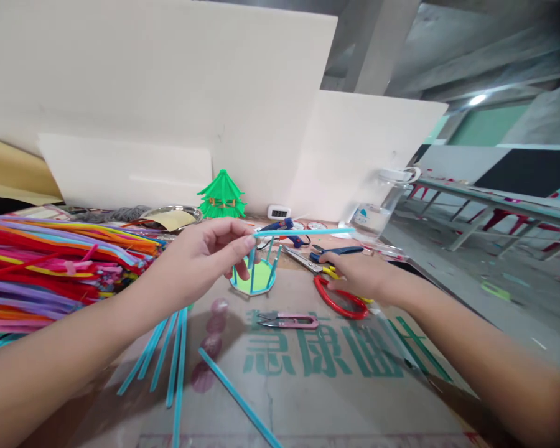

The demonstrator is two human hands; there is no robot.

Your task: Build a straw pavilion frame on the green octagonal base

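Note:
My left hand (200,261) pinches a thin light-blue straw (308,232) and holds it level above the cardboard, pointing right. Just below it stands a small green disc with upright blue straw posts (254,277). My right hand (359,274) reaches out over the red-handled scissors (338,300) and lies on them, beside yellow-handled scissors (315,264) and a blue-handled tool (336,251). Its fingers are curled toward those tools. What they grip is hidden.
Cut blue straws (168,354) and a pink thread snip (289,321) lie on the printed cardboard (354,392). A heap of coloured pipe cleaners (42,267) fills the left. A green paper tree (221,196), a glue gun (280,225), a clear jar (378,211) and white boards (242,112) stand behind.

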